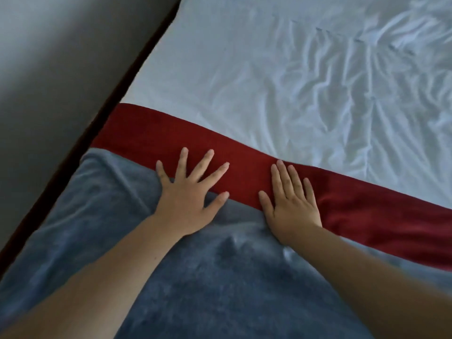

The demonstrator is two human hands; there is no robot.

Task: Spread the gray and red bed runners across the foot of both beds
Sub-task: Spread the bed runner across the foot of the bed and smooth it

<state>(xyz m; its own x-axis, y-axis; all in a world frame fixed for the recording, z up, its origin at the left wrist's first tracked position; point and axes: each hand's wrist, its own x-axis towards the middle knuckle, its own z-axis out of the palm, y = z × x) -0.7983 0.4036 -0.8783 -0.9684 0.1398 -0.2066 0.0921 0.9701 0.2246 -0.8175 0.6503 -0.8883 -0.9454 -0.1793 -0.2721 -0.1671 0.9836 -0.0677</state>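
A runner lies across the bed: its red band (244, 152) runs from the left edge down to the right, and its gray plush part (97, 216) covers the near side. My left hand (190, 194) lies flat with fingers spread, palm on the gray part and fingertips on the red band. My right hand (291, 201) presses flat beside it, fingers together, over the seam between red and gray. A few wrinkles bunch in the gray fabric between my wrists.
The white sheet (293, 77) beyond the red band is creased, most of all toward the right. A dark gap (137, 69) runs along the bed's left edge, with a plain gray wall (61, 57) past it.
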